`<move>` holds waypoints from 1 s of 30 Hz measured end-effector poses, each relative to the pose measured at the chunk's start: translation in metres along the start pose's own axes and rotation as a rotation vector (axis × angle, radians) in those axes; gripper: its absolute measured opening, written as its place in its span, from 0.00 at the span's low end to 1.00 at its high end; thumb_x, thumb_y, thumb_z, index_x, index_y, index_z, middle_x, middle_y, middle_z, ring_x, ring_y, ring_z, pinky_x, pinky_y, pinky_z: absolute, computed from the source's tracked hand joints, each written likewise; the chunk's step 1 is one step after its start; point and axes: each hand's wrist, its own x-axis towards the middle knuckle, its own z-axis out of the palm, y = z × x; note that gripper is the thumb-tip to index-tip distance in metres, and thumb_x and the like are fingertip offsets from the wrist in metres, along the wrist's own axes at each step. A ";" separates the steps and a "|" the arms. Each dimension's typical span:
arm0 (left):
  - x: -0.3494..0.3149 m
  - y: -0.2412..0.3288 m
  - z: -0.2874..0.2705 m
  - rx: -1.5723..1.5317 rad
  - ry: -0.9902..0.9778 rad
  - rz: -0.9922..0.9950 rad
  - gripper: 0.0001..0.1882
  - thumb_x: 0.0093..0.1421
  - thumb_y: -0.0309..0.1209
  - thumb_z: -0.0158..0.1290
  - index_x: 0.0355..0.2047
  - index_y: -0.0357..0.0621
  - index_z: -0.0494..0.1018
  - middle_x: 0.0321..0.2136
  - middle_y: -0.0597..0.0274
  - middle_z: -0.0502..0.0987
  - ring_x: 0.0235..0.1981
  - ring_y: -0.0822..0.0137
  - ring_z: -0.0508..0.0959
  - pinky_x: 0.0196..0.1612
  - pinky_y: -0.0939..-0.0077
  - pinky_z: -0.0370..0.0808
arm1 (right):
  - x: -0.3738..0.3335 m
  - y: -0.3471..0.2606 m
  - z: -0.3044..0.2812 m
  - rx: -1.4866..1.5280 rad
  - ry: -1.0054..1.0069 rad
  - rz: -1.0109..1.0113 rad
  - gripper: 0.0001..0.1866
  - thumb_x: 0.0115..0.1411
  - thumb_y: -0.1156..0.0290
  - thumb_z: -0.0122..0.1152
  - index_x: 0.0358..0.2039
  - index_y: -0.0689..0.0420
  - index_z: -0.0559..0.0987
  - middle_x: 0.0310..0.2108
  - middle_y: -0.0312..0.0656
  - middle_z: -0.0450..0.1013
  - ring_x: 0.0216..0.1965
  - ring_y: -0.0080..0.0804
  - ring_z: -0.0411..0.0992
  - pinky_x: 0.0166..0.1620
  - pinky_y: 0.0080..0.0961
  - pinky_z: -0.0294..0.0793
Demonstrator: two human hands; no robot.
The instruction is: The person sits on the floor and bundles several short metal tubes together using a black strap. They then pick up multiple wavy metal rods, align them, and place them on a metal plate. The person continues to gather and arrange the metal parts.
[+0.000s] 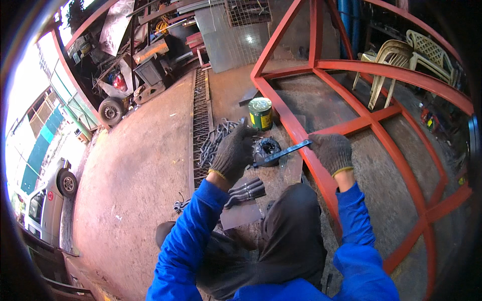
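My left hand [235, 152], in a dark knit glove, is raised over dark twisted metal pieces [215, 145]. Its fingers curl together, and what they hold, if anything, is hard to make out. My right hand [332, 152], gloved alike, closes on one end of a flat, dark bar [287, 151] with a bluish shine. The bar slants down to the left, crossing in front of a round black pot [265, 147]; whether they touch I cannot tell. Behind the pot stands a green and yellow can [260, 114]. A bundle of dark rods [246, 192] lies below my left hand.
A large red steel frame [371, 118] spreads along my right side, one beam close to my right hand. Left of the metal pieces runs a long lattice strip [201, 100]. Plastic chairs [391, 55], scrap and a loose wheel [111, 111] stand farther off. A vehicle [47, 203] is at far left.
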 end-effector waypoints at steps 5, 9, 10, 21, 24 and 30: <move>0.000 0.001 0.001 -0.017 0.077 0.054 0.17 0.55 0.20 0.53 0.46 0.43 0.74 0.27 0.51 0.76 0.30 0.52 0.79 0.33 0.61 0.75 | 0.036 -0.011 -0.016 0.265 -0.169 0.090 0.16 0.61 0.62 0.61 0.47 0.54 0.83 0.43 0.51 0.80 0.42 0.45 0.79 0.46 0.38 0.78; -0.019 -0.004 0.015 -0.178 0.037 -0.162 0.14 0.57 0.22 0.55 0.44 0.44 0.74 0.30 0.54 0.79 0.31 0.53 0.80 0.35 0.63 0.75 | 0.063 -0.028 0.014 0.875 -0.081 0.139 0.18 0.64 0.69 0.56 0.53 0.60 0.78 0.44 0.50 0.80 0.46 0.39 0.79 0.47 0.34 0.79; -0.021 -0.007 0.015 -0.214 0.013 -0.190 0.14 0.56 0.22 0.56 0.44 0.44 0.74 0.31 0.54 0.79 0.32 0.54 0.80 0.36 0.64 0.76 | 0.068 -0.039 0.020 1.240 -0.052 0.206 0.18 0.65 0.70 0.55 0.55 0.60 0.77 0.45 0.48 0.79 0.44 0.37 0.79 0.44 0.34 0.79; -0.060 -0.068 0.051 -0.876 0.166 -0.706 0.19 0.67 0.35 0.54 0.55 0.40 0.73 0.37 0.54 0.80 0.32 0.69 0.80 0.31 0.70 0.81 | 0.094 -0.124 0.058 0.439 -0.101 -0.035 0.41 0.67 0.73 0.53 0.72 0.60 0.40 0.46 0.65 0.75 0.38 0.57 0.78 0.39 0.46 0.76; -0.064 -0.072 0.033 -0.520 0.151 -0.644 0.19 0.66 0.32 0.51 0.53 0.33 0.73 0.36 0.47 0.81 0.33 0.65 0.81 0.38 0.71 0.77 | 0.092 -0.124 0.062 0.216 -0.344 -0.089 0.36 0.67 0.70 0.54 0.70 0.58 0.51 0.41 0.65 0.75 0.40 0.59 0.77 0.40 0.47 0.75; -0.052 -0.064 0.020 -0.734 0.052 -0.856 0.20 0.67 0.35 0.51 0.54 0.34 0.72 0.29 0.60 0.78 0.27 0.73 0.77 0.28 0.77 0.75 | 0.093 -0.085 0.104 -0.056 -0.359 -0.481 0.18 0.65 0.68 0.52 0.54 0.53 0.77 0.28 0.51 0.74 0.29 0.50 0.75 0.30 0.45 0.71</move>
